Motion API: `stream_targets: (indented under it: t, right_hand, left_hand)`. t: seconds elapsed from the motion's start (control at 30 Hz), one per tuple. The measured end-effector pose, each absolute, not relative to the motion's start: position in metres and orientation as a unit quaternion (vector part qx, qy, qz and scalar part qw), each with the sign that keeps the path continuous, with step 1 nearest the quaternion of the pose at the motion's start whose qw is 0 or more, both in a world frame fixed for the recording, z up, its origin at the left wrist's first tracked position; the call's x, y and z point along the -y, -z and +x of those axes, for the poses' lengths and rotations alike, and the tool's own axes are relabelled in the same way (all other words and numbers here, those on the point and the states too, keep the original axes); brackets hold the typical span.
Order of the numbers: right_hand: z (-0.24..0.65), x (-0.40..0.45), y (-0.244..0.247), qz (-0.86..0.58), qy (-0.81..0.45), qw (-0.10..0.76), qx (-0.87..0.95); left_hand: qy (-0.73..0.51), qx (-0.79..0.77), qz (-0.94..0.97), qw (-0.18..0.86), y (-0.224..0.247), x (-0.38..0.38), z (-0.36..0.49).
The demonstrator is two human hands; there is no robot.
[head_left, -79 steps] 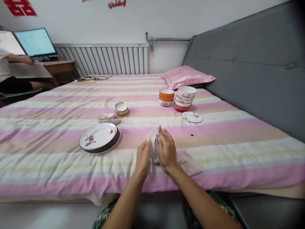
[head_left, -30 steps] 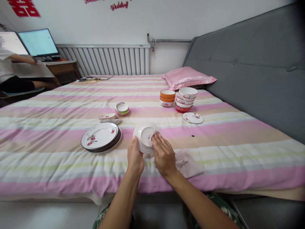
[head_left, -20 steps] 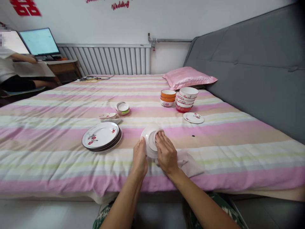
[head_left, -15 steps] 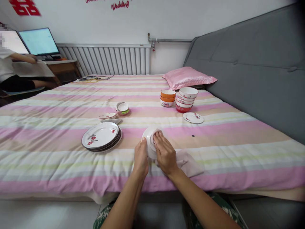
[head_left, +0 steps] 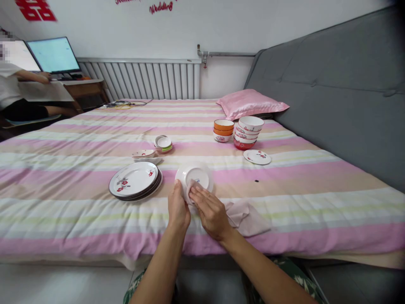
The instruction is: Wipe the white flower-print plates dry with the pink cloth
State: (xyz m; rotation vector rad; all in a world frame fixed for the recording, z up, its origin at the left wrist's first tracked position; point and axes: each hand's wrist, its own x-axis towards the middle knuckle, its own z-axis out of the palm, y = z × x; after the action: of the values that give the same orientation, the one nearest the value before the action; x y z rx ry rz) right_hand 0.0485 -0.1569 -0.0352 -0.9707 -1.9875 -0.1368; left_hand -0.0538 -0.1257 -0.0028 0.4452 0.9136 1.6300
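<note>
My left hand (head_left: 178, 207) grips the near left edge of a white plate (head_left: 202, 169), whose underside, with a raised ring and a small blue mark, faces me. My right hand (head_left: 210, 211) presses a pale pink cloth (head_left: 247, 217) against the plate's underside near its lower left edge; the rest of the cloth trails onto the bed at the right. To the left lies a stack of dark-rimmed plates (head_left: 134, 179) with red flowers. A single flowered plate (head_left: 257, 157) rests farther off to the right.
On the striped bed (head_left: 95, 228) stand orange and white bowls (head_left: 223, 131), a taller bowl stack (head_left: 248, 133), small dishes (head_left: 163, 143) and rectangular dishes (head_left: 144, 155). A pink pillow (head_left: 251, 103) leans by the grey headboard (head_left: 332, 80). A person (head_left: 19, 93) sits at a desk, far left.
The plate has turned so its underside shows more fully. Both hands have shifted slightly left, and the cloth under my right fingers has moved to the plate's lower left.
</note>
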Motion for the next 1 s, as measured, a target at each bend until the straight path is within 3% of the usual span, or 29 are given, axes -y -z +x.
stream_targets:
  t: [0.53, 1.0]
  right_hand:
    - [0.060, 0.146, 0.040, -0.477, 0.077, 0.489, 0.727]
    - [0.057, 0.150, 0.033, -0.385, 0.003, 0.488, 0.783]
  left_hand:
    - [-0.661, -0.380, 0.227, 0.606, 0.005, 0.134, -0.040]
    - [-0.657, -0.374, 0.250, 0.605, 0.009, 0.138, -0.038]
